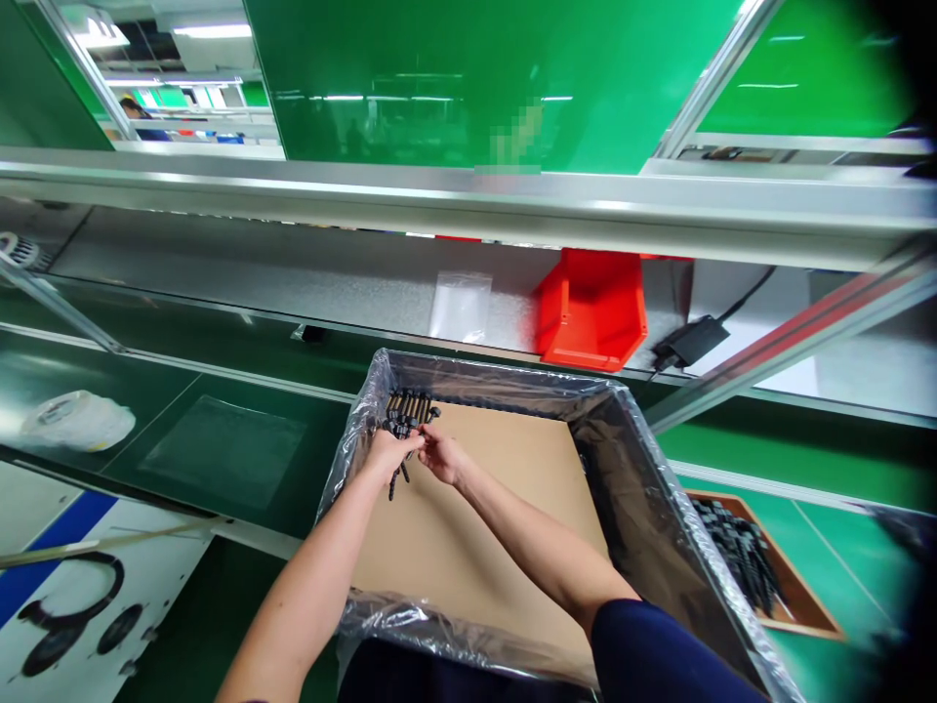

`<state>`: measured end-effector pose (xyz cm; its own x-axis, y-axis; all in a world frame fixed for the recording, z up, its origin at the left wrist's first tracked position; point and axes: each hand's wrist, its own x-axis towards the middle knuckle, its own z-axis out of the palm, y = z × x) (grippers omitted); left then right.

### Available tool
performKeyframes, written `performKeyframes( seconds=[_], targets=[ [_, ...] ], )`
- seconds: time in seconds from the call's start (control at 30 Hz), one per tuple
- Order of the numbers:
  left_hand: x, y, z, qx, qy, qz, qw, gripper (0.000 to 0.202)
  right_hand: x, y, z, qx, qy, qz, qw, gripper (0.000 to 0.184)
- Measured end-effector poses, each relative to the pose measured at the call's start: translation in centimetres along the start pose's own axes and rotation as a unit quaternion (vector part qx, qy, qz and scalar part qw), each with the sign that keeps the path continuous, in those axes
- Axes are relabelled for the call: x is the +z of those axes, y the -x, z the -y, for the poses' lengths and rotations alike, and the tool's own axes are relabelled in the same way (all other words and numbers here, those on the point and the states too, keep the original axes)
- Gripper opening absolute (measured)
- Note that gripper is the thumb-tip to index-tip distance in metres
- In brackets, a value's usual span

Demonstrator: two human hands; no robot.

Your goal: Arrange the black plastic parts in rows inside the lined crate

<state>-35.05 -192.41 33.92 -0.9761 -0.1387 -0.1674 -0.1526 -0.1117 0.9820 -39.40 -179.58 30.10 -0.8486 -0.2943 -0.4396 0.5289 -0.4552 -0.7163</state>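
Observation:
A large box lined with clear plastic film stands in front of me, its floor a sheet of brown cardboard. In its far left corner lies a neat row of small black rod-like parts. My left hand is closed on a bundle of the same black parts, some hanging below the fist. My right hand meets it from the right, its fingers pinched at the bundle.
A red bin and a small clear bag sit on the grey shelf behind the box. A black power adapter lies right of the bin. A brown tray of black parts sits at right. White wrapped item at left.

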Motion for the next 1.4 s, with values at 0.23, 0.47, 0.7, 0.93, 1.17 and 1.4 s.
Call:
performKeyframes(
  seconds=[0.23,0.47,0.7,0.93,1.17,1.4],
  targets=[
    [-0.4,-0.7,0.3,-0.07,0.018,-0.028,0.997,0.031,-5.1,-6.4,2.8,-0.082,0.308,-0.196,0.927,0.025],
    [-0.5,-0.5,-0.8,-0.191,0.089,0.03,0.977,0.016,-5.9,-10.9,2.8,-0.072,0.506,-0.227,0.829,0.021],
    [-0.2,-0.2,-1.1,-0.177,0.08,0.007,0.981,0.012,-4.8,-12.9,2.7,-0.119,0.614,-0.221,0.749,0.007],
    [-0.3,-0.7,-0.1,-0.166,0.076,-0.036,0.983,0.017,-5.3,-12.3,2.2,-0.147,0.621,-0.197,0.744,0.016],
    [-0.4,-1.1,0.6,-0.132,0.084,-0.053,0.986,0.027,-5.9,-9.5,1.9,-0.171,0.577,-0.198,0.773,0.021],
    [0.1,-0.7,0.4,-0.068,0.112,-0.03,0.991,0.033,-2.3,-1.5,-0.1,-0.078,0.191,0.066,0.976,0.039]
  ],
)
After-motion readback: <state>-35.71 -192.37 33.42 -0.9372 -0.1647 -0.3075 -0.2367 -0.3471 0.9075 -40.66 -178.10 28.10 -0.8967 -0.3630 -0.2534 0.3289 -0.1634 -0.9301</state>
